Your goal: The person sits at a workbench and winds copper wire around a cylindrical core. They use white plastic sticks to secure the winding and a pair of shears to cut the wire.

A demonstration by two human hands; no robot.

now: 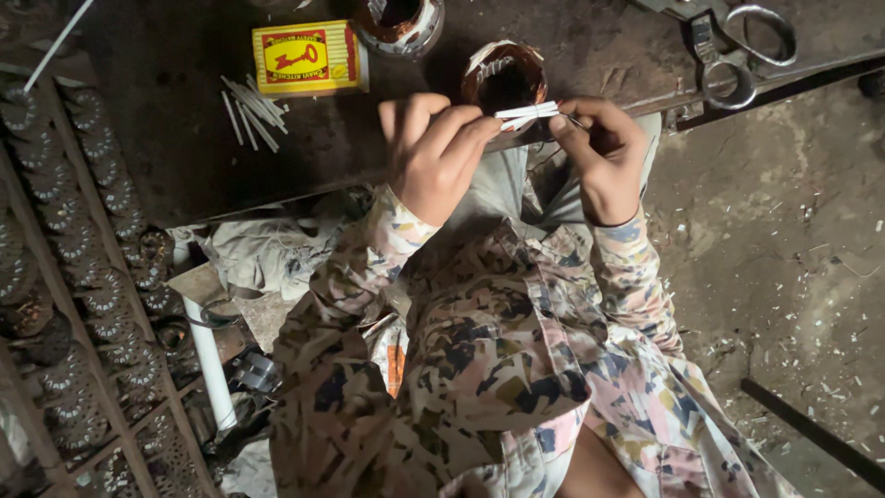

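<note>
Strips (527,113), thin and white, are being held as a small bundle between both hands, just in front of a round coil (503,77) with brown winding. The left hand (433,157) is pinching the bundle's left end with thumb and forefinger closed on it, the other fingers curled above. The right hand (604,157) is gripping the right end in the same closed way. Holding both ends is probably keeping the strips flat and even.

More white strips (251,106) are lying loose on the dark tabletop (175,157) at about 9 o'clock from the hands, beside a yellow box (309,58), so they are staying within easy reach. A second coil (401,20) is standing at 11 o'clock, partly cut by the frame. Scissors (737,55) are resting at 2 o'clock, well apart from the hands.

The tabletop edge is running just under the hands, so the wrists are hanging over the person's lap. At 3 o'clock the dusty floor (784,231) is giving open room; at 8 o'clock, racks with many round parts (83,277) are closing that side.
</note>
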